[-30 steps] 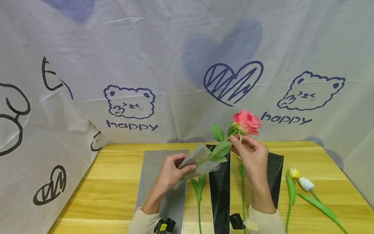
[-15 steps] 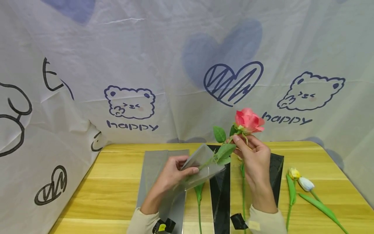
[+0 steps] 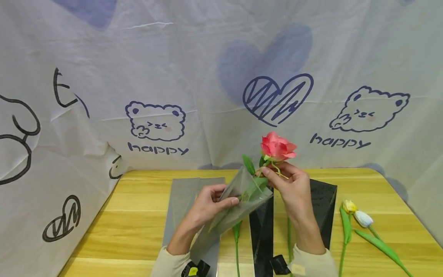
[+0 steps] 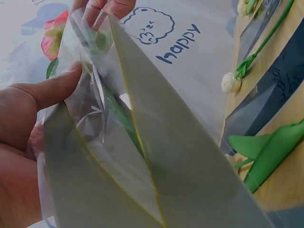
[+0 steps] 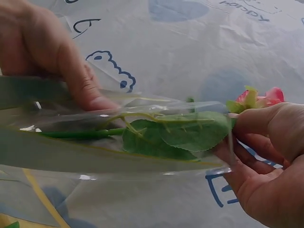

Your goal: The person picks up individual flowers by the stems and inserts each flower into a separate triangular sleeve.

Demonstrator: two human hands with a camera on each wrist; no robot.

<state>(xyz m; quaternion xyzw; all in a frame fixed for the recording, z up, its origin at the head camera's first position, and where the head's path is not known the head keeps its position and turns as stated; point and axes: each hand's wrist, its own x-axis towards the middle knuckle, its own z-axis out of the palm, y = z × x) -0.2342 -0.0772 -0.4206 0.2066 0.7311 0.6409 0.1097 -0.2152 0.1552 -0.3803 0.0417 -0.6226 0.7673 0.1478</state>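
Note:
A pink artificial rose (image 3: 278, 147) is held up over the table, its bloom out of the open end of a clear and grey flower sleeve (image 3: 238, 200). My right hand (image 3: 294, 188) pinches the stem just below the bloom. Around the side of the sleeve my left hand (image 3: 211, 204) grips, with its thumb on the front. In the right wrist view the green leaves (image 5: 175, 135) and part of the stem lie inside the clear plastic. Yellow lines edge the grey panels (image 4: 180, 156) in the left wrist view.
Grey sleeves (image 3: 180, 192) lie at the left of the wooden table (image 3: 131, 223), black sleeves (image 3: 322, 200) at the middle and right. A yellow tulip (image 3: 348, 206) and a white tulip (image 3: 363, 218) lie at the right. A patterned cloth (image 3: 207, 77) hangs behind.
The rose and right hand have moved left and slightly down toward the left hand. Leaves that stuck out of the sleeve are now mostly within it.

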